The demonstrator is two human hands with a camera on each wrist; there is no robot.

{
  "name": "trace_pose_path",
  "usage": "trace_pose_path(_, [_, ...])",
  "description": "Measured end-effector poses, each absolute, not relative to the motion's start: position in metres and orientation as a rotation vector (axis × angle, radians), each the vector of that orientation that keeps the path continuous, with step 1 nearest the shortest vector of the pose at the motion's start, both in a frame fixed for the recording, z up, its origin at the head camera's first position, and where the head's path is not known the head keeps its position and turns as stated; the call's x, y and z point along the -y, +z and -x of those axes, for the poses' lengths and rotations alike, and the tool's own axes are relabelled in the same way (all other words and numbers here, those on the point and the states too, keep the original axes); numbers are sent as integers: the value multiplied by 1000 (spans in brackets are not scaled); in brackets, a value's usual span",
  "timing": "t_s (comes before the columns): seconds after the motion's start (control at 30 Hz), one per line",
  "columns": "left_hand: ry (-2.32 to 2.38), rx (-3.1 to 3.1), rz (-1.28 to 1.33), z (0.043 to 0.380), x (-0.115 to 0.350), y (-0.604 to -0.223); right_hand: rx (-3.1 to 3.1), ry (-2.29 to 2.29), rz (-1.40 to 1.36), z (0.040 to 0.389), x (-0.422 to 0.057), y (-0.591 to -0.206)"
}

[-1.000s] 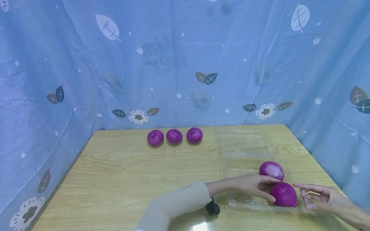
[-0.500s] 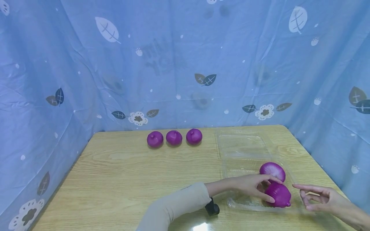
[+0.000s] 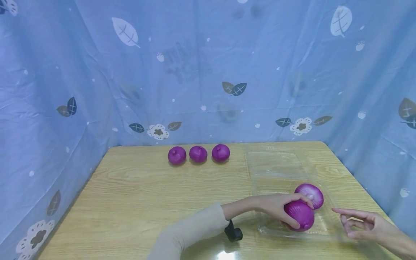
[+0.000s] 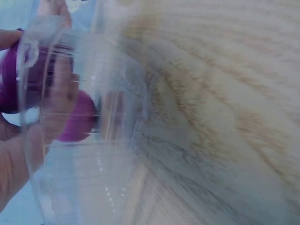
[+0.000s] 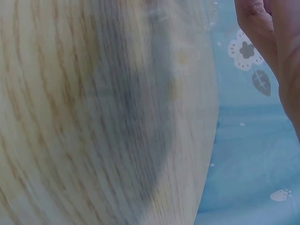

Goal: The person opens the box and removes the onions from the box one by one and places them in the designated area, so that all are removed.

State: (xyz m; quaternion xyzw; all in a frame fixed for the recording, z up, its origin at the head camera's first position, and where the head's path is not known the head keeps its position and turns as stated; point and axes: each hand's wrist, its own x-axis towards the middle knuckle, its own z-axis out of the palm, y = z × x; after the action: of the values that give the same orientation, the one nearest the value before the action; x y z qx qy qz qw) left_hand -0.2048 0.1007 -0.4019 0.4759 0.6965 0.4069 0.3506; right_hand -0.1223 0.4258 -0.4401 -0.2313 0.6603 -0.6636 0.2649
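Observation:
My left hand (image 3: 276, 206) grips a purple onion (image 3: 301, 216) inside the near half of a clear plastic clamshell box (image 3: 273, 231). Thumb and fingers curve round the onion's left side; the left wrist view shows this onion (image 4: 11, 79) partly through the clear wall. Right behind it, in the same half, a second purple onion (image 3: 311, 196) lies with its pale tip upward. At the box's right rim is my right hand (image 3: 365, 225), its index finger straight and the others loosely bent. In the right wrist view only part of that hand (image 5: 281, 42) shows at the upper right.
Three more purple onions (image 3: 198, 154) stand in a row at the back of the wooden table (image 3: 146, 187). The box's lid half (image 3: 276, 162) lies folded back behind its near half. A blue patterned curtain (image 3: 195, 72) surrounds the table's back and sides.
My left hand has drawn the gripped onion leftward within the box. The onion behind it has turned so that its pale tip shows more. My right hand stays at the right rim.

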Motion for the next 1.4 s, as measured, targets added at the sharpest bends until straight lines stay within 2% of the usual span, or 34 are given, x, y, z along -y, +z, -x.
trace_pose_path(0.23, [1230, -1641, -1052, 200, -81, -393, -1785, -1805, 690, 122, -425, -441])
trace_pose_path(0.47, [1465, -1675, -828, 200, -76, -391, -1816, -1784, 636, 121, -426, -440])
trace_pose_path(0.87, [1587, -1622, -761, 200, -69, -391, -1750, -1843, 757, 124, -425, -442])
trace_pose_path(1.4, [1445, -1969, -1143, 201, -68, -395, -1719, -1830, 680, 121, -424, -440])
